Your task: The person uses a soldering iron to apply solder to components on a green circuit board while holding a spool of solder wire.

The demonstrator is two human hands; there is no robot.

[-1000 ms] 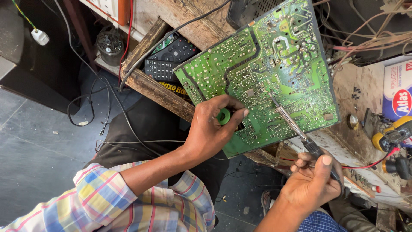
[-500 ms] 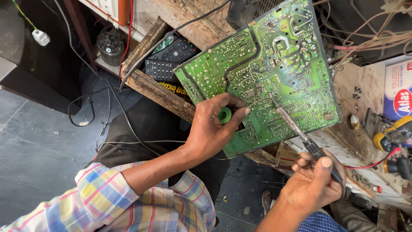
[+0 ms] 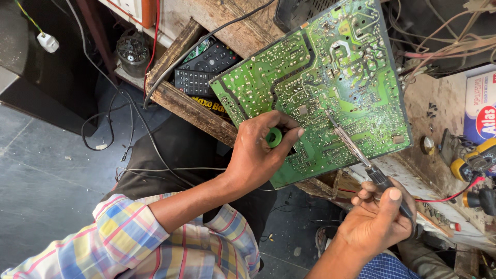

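Right now the left hand [image 3: 256, 155] is clenched on the near edge of a green circuit board [image 3: 320, 88], propping it tilted with its solder side up, and it pinches a small green spool [image 3: 274, 137] between thumb and fingers against that edge; the right hand [image 3: 380, 219] is closed round the dark handle of a soldering iron [image 3: 361, 157], whose metal shaft slants up and left so the tip sits on the board near its middle; so the step in hand looks to me like working a joint on the solder side, the iron already on the spot; any next move would call, I judge, for a steady left hand so the board does not rock, and a light touch so neighbouring joints are not bridged; the board rests over a rough wooden bench [image 3: 232, 20], with a black remote control [image 3: 204, 70] just to its left, a yellow meter [image 3: 473, 163] well off at the right, and loose cables hanging to the grey floor [image 3: 46, 191].
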